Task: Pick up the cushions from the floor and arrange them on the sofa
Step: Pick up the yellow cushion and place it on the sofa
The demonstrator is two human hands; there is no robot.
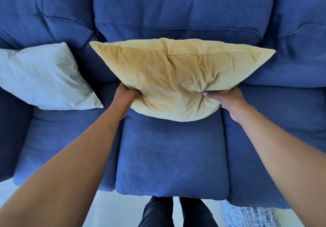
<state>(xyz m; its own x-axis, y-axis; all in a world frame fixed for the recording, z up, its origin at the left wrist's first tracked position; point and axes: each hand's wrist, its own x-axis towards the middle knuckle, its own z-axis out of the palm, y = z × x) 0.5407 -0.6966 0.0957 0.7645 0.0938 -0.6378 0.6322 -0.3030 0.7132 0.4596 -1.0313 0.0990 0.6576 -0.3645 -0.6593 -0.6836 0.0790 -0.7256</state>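
I hold a yellow cushion (176,78) over the middle seat of the blue sofa (171,156), its far edge against the backrest. My left hand (126,96) grips the cushion's lower left edge. My right hand (224,97) pinches its lower right edge, thumb on top. A pale grey cushion (44,78) lies tilted on the left seat, leaning toward the backrest.
The sofa has three seat cushions and three back cushions. A white tiled floor (112,207) shows in front of the sofa. My dark trouser legs (174,212) stand at the seat's front edge. A blue-and-white patterned fabric (250,216) lies on the floor at lower right.
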